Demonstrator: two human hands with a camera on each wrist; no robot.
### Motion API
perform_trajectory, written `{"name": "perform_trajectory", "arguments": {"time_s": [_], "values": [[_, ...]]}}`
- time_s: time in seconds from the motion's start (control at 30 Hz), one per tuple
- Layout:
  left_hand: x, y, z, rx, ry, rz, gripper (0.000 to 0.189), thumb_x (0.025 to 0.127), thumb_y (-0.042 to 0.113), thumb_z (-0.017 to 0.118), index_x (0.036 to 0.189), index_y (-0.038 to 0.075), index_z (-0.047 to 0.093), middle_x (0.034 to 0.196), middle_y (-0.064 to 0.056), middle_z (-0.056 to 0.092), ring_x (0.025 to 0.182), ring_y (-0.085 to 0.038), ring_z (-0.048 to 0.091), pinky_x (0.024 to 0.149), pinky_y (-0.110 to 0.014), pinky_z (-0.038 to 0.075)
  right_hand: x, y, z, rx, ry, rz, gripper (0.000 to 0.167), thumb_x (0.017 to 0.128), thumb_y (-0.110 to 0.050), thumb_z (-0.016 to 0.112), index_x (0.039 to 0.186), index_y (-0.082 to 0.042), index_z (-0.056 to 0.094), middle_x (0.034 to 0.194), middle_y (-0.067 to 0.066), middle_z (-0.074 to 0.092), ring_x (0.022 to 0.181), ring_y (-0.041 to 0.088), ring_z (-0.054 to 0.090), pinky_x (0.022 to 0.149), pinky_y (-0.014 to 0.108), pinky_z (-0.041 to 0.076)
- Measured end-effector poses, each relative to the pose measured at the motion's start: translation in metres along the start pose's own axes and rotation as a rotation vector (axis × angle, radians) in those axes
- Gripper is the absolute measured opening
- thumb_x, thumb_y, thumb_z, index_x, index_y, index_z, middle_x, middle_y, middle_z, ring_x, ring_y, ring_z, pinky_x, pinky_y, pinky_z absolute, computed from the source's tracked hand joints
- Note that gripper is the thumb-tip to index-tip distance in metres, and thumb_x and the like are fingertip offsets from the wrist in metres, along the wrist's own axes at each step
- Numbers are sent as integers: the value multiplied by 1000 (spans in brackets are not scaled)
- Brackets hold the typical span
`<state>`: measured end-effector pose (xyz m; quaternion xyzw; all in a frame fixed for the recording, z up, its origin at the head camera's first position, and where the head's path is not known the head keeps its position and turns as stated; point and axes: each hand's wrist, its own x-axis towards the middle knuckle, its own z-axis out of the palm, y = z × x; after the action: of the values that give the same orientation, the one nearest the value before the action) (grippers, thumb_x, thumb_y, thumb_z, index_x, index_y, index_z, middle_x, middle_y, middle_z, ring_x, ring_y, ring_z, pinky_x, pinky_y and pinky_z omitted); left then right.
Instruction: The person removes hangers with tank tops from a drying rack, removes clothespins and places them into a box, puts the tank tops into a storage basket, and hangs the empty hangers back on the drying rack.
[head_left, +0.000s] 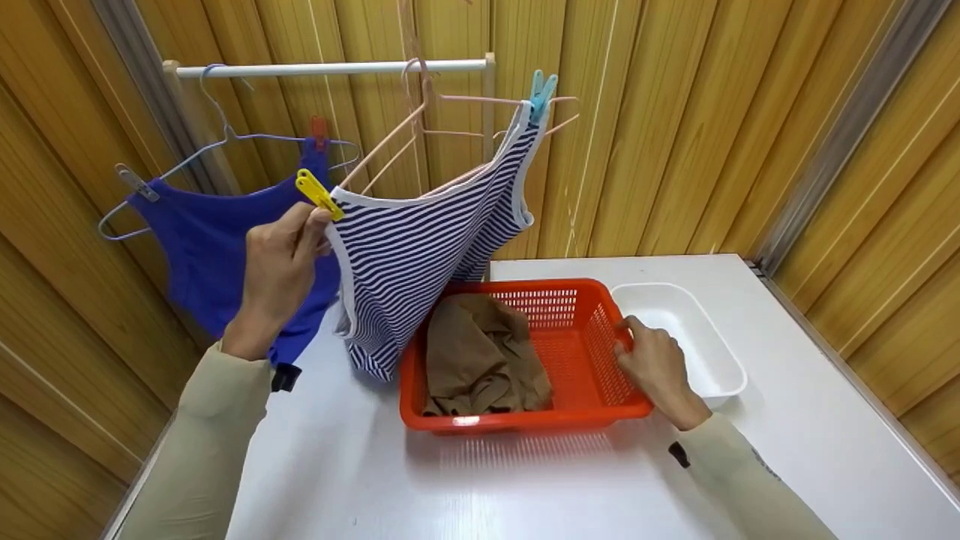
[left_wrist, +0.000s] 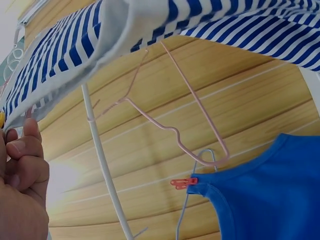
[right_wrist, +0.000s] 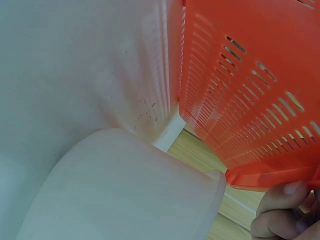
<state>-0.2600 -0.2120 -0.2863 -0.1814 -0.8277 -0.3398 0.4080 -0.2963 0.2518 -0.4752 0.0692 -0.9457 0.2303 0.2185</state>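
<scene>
A navy-and-white striped tank top point(head_left: 420, 247) hangs askew from a pink hanger point(head_left: 480, 98). One strap is clipped by a light-blue clothespin point(head_left: 538, 96) at the right; a yellow clothespin point(head_left: 319, 195) sits on the other strap. My left hand point(head_left: 279, 262) pinches that strap's corner just below the yellow clothespin. In the left wrist view, fingers point(left_wrist: 27, 170) are curled at the white trim. My right hand point(head_left: 658, 365) grips the right rim of a red plastic basket point(head_left: 525, 421), fingers point(right_wrist: 282, 197) bent over its edge. Crumpled brown cloth point(head_left: 484, 356) lies in the basket.
A blue tank top point(head_left: 232, 232) hangs on a light-blue hanger point(head_left: 187, 161), held by a grey clothespin point(head_left: 137, 182) and a red one point(head_left: 319, 131). Above runs a white rod point(head_left: 330, 68). A white tub point(head_left: 679, 311) stands right of the basket on the white table point(head_left: 360, 480).
</scene>
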Motion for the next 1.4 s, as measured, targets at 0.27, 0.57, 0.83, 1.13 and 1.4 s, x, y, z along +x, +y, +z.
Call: {"name": "perform_trajectory", "arguments": {"time_s": [0.27,0.57,0.83,1.13,1.4], "values": [[11,13,9,-18,41,33,36,99,32,51,87,0,63,63,-8,52,58,-7,45,57,-10,36,-1,0,-1,0,4,-12,22,82,-7,63,104,-1,67,61,11,59,52,19,44,45,32,36],[16,19,12,-41,123,8,37,99,32,51,91,-2,64,65,-9,50,59,-6,46,58,-10,39,0,-1,-2,-7,11,-14,24,81,-8,64,103,0,67,62,12,61,51,20,46,44,32,38],[17,18,15,-51,123,26,41,99,36,50,91,-1,65,62,-5,47,56,-5,43,55,-11,36,0,-1,-4,-3,0,-13,26,81,-8,66,105,2,68,64,13,63,52,20,48,44,32,40],[0,22,43,-149,-14,101,43,99,40,47,88,2,64,64,-7,54,59,-10,49,56,-13,39,1,-2,-5,-8,26,-19,24,80,-9,68,103,0,68,62,12,60,51,20,47,44,32,38],[-32,5,79,-142,-135,73,51,99,49,38,84,4,58,61,1,44,56,-11,44,52,-21,33,-2,-2,-1,-5,15,1,24,79,-7,65,102,-2,69,61,10,61,51,20,47,45,34,38]]}}
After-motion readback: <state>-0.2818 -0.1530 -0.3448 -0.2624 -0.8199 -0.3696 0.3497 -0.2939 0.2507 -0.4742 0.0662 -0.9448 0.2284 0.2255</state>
